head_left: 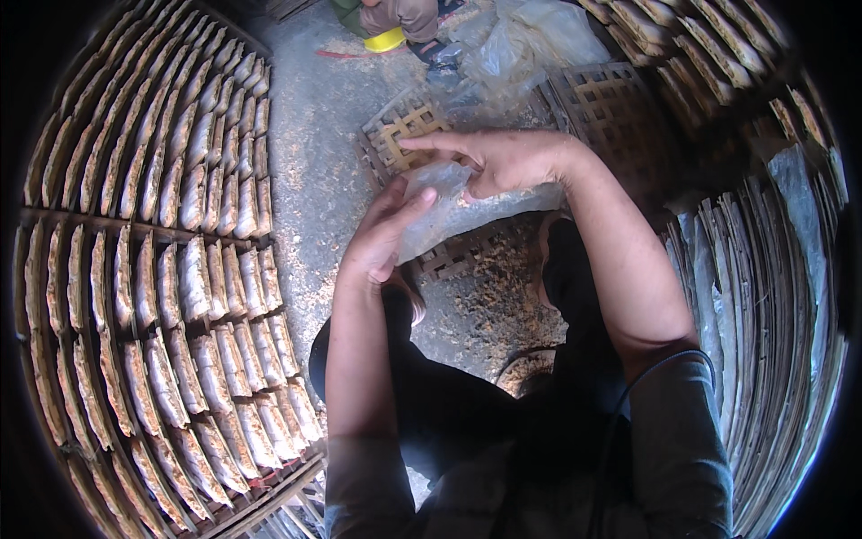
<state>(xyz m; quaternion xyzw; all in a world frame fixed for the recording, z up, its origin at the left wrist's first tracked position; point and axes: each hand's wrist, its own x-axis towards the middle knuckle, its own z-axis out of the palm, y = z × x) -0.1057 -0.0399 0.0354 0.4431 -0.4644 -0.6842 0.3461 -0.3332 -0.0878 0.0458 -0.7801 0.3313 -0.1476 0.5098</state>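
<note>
A clear plastic sheet (489, 214) stretches between my two hands above the floor. My left hand (373, 235) grips its left end, with the thumb lying over a bunched, cloudy part. My right hand (521, 163) reaches across from the right. Its index finger points left while the lower fingers curl onto the sheet's upper edge. Below and behind the hands lies a woven bamboo lattice tray (409, 126), partly covered by them. What the sheet might contain cannot be made out.
On the left, racks (135, 225) hold rows of white-and-brown slabs. A stack of thin boards (745, 296) with plastic stands at right. Beyond my hands are crumpled plastic (530, 45), another lattice tray (611, 103) and another person's leg (415, 20). Crumbs (503, 287) litter the floor.
</note>
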